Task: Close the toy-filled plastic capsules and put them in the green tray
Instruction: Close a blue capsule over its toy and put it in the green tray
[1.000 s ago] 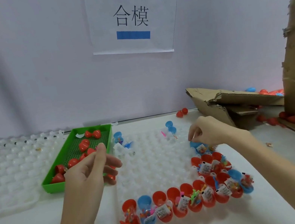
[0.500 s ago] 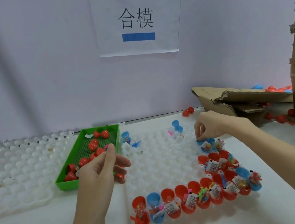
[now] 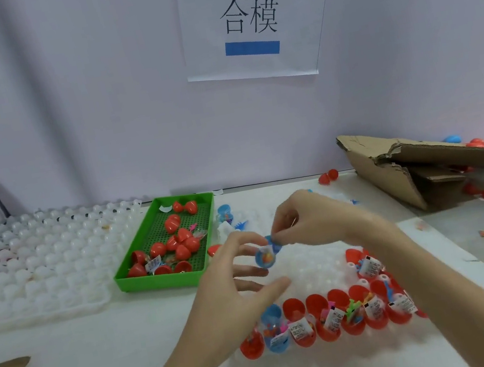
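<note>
An empty white dimpled tray (image 3: 32, 268) lies along the counter's (image 3: 71, 359) left edge. Just right of it sits the green tray (image 3: 167, 280), holding closed red capsules (image 3: 173, 223). Above the counter's middle, the left hand (image 3: 238, 281), fingers curled, pinches an open blue capsule (image 3: 267, 255) together with the right hand (image 3: 308, 220), which grips its upper half. Near the front edge, filled open capsules (image 3: 323, 321) stand in a second white tray (image 3: 311, 271). Torn cardboard (image 3: 409, 166) lies at the right back corner.
</note>
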